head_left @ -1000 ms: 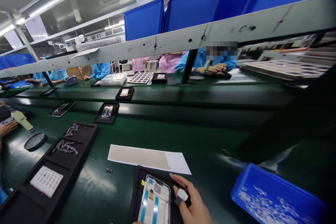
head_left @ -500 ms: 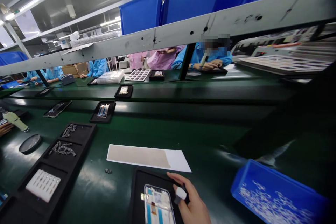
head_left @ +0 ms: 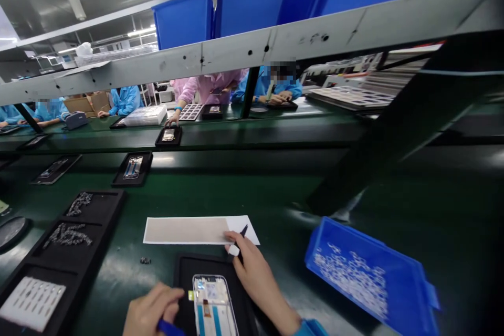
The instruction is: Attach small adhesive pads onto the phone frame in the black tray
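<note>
Head view: right hand (head_left: 252, 273) apparently touches paper sheet's (head_left: 185, 230) edge.

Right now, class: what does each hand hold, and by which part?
Right hand pinches dark tweezers near their rear end, tips free. Left hand grips a blue tool; where cannot be told.

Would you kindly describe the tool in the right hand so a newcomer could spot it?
On the green bench, find the white sheet beyond the black tray. The right hand holds thin black tweezers over its corner, unlike the blue-handled tool.
</note>
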`<state>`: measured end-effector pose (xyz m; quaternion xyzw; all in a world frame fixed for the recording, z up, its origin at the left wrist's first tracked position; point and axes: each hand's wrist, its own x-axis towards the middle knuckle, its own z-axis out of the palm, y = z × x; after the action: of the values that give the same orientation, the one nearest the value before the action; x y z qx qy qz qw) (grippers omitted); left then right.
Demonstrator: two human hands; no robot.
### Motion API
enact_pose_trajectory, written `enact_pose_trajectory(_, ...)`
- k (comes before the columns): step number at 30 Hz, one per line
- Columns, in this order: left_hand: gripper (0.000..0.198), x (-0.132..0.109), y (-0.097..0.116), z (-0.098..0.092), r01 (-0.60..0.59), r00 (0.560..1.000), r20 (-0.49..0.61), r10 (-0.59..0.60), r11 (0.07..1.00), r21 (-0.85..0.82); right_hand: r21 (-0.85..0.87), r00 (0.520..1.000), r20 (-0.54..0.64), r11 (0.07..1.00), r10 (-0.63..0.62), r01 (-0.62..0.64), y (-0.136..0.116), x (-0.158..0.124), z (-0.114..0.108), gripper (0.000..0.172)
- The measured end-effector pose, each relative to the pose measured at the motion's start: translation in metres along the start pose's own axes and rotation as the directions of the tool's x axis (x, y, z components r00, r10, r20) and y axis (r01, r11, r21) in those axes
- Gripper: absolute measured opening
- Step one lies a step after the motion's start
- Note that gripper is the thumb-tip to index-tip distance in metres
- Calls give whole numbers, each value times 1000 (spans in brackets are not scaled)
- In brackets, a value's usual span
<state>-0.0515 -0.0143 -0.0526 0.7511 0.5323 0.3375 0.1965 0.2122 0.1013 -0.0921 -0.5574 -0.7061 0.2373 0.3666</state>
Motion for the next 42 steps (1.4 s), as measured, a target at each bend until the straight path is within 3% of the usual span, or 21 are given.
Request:
enact_pose_trajectory(2, 28, 7, -11, -9, 10, 991, -135, 5, 994, 112, -44, 1000, -13, 999, 3, -4, 2, -2, 1, 44)
enact_pose_trajectory(7, 30, 13, -47, -28, 184, 964, -251, -88, 901, 393, -73, 1000, -28, 997, 10, -12, 2, -6, 1, 44)
enact_pose_trajectory(12, 33, 19, -69, -47, 349, 922, -287, -259, 878, 329, -55, 1000, -12, 998, -7, 6, 1, -4, -2, 43)
enact_pose_trajectory(16, 37, 24, -69, -61, 451, 875, -300, -381, 866, 215, -71, 999, -35, 997, -38, 36, 3, -5, -1, 41)
enact_pose_trajectory(19, 36, 25, -66, -63, 480, 866, -263, -425, 854, 200, -75, 998, -44, 996, -52, 49, 7, -7, 1, 42)
enact_pose_trajectory(24, 33, 23, -64, -50, 394, 915, -174, -364, 899, 192, -97, 995, -66, 993, -68, 62, 9, -9, 2, 44)
enact_pose_trajectory(32, 29, 22, -84, -33, 183, 974, -184, -130, 933, 310, -126, 989, -116, 989, -96, 81, 12, -6, 6, 46)
enact_pose_trajectory(37, 42, 24, -82, -33, 65, 979, -202, 5, 939, 339, -165, 936, -201, 952, -289, 258, -11, -8, -4, 35)
enact_pose_trajectory(39, 44, 26, -79, -34, 19, 979, -197, 54, 937, 349, -60, 951, -138, 961, -276, 270, -34, -8, -8, 28)
enact_pose_trajectory(42, 41, 29, -71, -34, -55, 967, -210, 142, 925, 375, 146, 978, 161, 983, -130, 107, -73, -1, -5, 24)
